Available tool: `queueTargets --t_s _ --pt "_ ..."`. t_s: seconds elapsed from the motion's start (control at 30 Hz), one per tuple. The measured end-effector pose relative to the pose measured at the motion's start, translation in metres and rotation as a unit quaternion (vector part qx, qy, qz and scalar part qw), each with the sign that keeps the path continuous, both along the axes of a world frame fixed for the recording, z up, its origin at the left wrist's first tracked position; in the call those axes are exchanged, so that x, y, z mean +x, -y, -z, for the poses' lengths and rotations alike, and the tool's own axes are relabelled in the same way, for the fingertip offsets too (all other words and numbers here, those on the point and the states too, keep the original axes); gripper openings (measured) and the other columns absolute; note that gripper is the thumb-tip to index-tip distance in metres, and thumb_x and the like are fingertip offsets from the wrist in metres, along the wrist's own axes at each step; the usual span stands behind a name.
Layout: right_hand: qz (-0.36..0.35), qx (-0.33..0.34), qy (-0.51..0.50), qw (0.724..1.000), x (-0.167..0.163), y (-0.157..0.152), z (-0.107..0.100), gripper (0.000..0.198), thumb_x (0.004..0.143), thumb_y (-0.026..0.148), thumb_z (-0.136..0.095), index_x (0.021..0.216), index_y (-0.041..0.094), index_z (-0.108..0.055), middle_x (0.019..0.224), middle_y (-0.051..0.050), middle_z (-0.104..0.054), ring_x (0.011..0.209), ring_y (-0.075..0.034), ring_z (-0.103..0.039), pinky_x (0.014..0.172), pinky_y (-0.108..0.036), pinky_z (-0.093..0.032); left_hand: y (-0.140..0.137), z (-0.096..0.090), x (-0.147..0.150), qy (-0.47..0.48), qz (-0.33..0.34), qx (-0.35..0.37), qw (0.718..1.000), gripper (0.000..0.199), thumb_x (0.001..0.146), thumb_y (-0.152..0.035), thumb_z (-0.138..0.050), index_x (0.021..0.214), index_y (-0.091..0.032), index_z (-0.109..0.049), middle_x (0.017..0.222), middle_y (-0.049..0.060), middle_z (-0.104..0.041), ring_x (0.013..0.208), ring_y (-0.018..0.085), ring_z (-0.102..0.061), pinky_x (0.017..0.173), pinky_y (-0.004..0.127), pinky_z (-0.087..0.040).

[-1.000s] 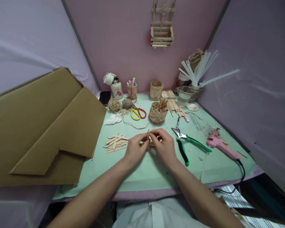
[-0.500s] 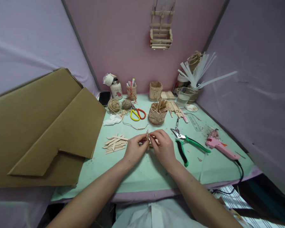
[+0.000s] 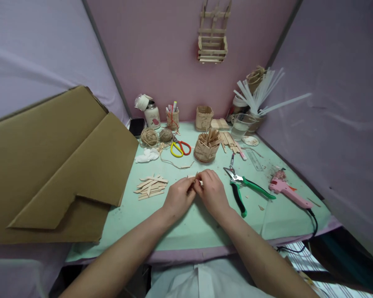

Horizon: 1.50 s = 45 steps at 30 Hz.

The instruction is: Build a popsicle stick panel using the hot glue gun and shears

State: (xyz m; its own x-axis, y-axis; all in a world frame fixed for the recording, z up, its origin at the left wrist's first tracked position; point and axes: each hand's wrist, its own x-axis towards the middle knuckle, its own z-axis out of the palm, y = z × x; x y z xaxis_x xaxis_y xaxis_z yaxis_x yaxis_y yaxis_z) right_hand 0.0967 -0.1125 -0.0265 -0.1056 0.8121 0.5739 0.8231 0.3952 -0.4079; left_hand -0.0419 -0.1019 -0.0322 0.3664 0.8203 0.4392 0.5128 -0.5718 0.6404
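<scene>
My left hand (image 3: 180, 196) and my right hand (image 3: 211, 191) meet above the front middle of the table. Thumbs and fingertips of both are pinched together on a small wooden craft stick, mostly covered by the fingers. Pale wood (image 3: 191, 176) peeks out just behind the fingertips; whether it belongs to the held stick I cannot tell. A loose pile of cut craft sticks (image 3: 151, 187) lies left of my left hand. Garden pruners (image 3: 236, 178) with green and black handles lie spread to the right of my right hand.
Behind my hands stands a stick-filled wooden holder (image 3: 206, 148). Yellow-and-red scissors (image 3: 180, 148) and twine balls (image 3: 149, 138) lie back left. A pink glue gun (image 3: 290, 193) with its cord rests at right. Large folded cardboard (image 3: 65, 165) covers the left side.
The stick stood upright between my fingertips before; now it is mostly hidden by them. My hands have drawn closer together, fingers curled in. The rest of the table looks unchanged.
</scene>
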Motion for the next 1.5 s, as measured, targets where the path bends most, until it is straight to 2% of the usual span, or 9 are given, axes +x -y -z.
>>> queueTargets --t_s 0.3,0.43,0.5,0.63,0.77,0.87,0.93,1.27,1.5 --pt "0.06 0.01 -0.015 0.998 0.005 -0.007 0.009 0.016 0.085 0.011 -0.046 0.075 0.024 -0.045 0.073 -0.003 -0.052 0.072 -0.022 -0.047 0.066 -0.033 -0.038 -0.002 -0.006 0.0 0.031 0.004 -0.093 0.995 0.02 0.084 -0.01 -0.056 0.094 -0.019 -0.072 0.088 0.004 -0.073 0.077 0.016 -0.065 0.072 0.027 -0.049" --pt "0.13 0.024 -0.042 0.99 0.027 -0.014 0.0 0.015 0.082 0.012 -0.045 0.075 0.025 -0.043 0.072 -0.003 -0.049 0.07 -0.022 -0.045 0.065 -0.034 -0.034 -0.001 -0.007 -0.002 0.031 -0.023 -0.111 0.993 0.016 0.083 -0.013 -0.058 0.09 -0.017 -0.072 0.084 0.004 -0.073 0.072 0.015 -0.064 0.068 0.026 -0.05" --pt "0.138 0.02 -0.048 0.989 0.034 -0.012 -0.008 0.013 0.083 0.013 -0.044 0.076 0.024 -0.044 0.072 -0.002 -0.05 0.069 -0.022 -0.045 0.064 -0.033 -0.034 -0.002 -0.009 -0.001 0.062 -0.028 -0.123 0.99 0.017 0.082 -0.013 -0.059 0.092 -0.017 -0.072 0.084 0.004 -0.074 0.072 0.014 -0.065 0.066 0.025 -0.051" --pt "0.089 -0.008 -0.031 0.996 0.027 -0.001 -0.016 0.019 0.084 0.013 -0.04 0.07 0.025 -0.041 0.065 0.0 -0.048 0.063 -0.02 -0.045 0.059 -0.032 -0.032 -0.003 -0.013 0.0 0.112 -0.029 -0.142 0.983 0.02 0.08 -0.012 -0.059 0.096 -0.017 -0.07 0.088 0.004 -0.074 0.075 0.014 -0.067 0.064 0.023 -0.054" --pt "0.038 -0.018 -0.017 0.999 0.013 0.006 -0.014 0.026 0.091 0.018 -0.043 0.067 0.025 -0.046 0.062 -0.001 -0.05 0.061 -0.02 -0.048 0.057 -0.032 -0.034 -0.002 -0.012 0.0 0.123 -0.031 -0.12 0.985 0.018 0.082 -0.015 -0.059 0.097 -0.016 -0.07 0.089 0.005 -0.074 0.078 0.015 -0.068 0.067 0.023 -0.055" --pt "0.02 0.002 -0.021 1.0 0.008 0.009 -0.014 0.014 0.093 0.019 -0.046 0.088 0.021 -0.059 0.085 -0.007 -0.062 0.077 -0.021 -0.056 0.068 -0.032 -0.043 -0.001 -0.008 0.001 0.11 -0.035 -0.088 0.989 0.016 0.085 -0.018 -0.058 0.096 -0.018 -0.07 0.089 0.005 -0.073 0.079 0.015 -0.067 0.067 0.024 -0.055" --pt "0.015 0.019 -0.021 0.999 0.007 0.009 -0.014 0.015 0.094 0.018 -0.047 0.099 0.02 -0.062 0.094 -0.009 -0.064 0.086 -0.022 -0.057 0.075 -0.034 -0.045 -0.001 -0.005 0.002 0.103 -0.035 -0.077 0.991 0.015 0.086 -0.018 -0.058 0.096 -0.018 -0.069 0.088 0.004 -0.073 0.077 0.015 -0.067 0.067 0.025 -0.055" --pt "0.001 0.028 0.04 0.999 0.005 0.004 -0.008 0.017 0.094 0.018 -0.049 0.083 0.019 -0.062 0.081 -0.008 -0.065 0.079 -0.023 -0.053 0.071 -0.035 -0.041 0.0 -0.002 0.001 0.069 -0.032 -0.06 0.995 0.018 0.084 -0.014 -0.057 0.097 -0.018 -0.069 0.088 0.004 -0.072 0.076 0.015 -0.065 0.07 0.027 -0.052" --pt "-0.018 0.005 0.062 0.998 0.007 -0.003 0.001 0.017 0.091 0.013 -0.049 0.078 0.021 -0.056 0.078 -0.006 -0.058 0.076 -0.022 -0.05 0.069 -0.034 -0.04 0.0 -0.006 -0.003 0.021 -0.007 -0.074 0.997 0.014 0.08 -0.009 -0.056 0.083 -0.017 -0.067 0.075 0.002 -0.066 0.068 0.014 -0.058 0.066 0.025 -0.045"
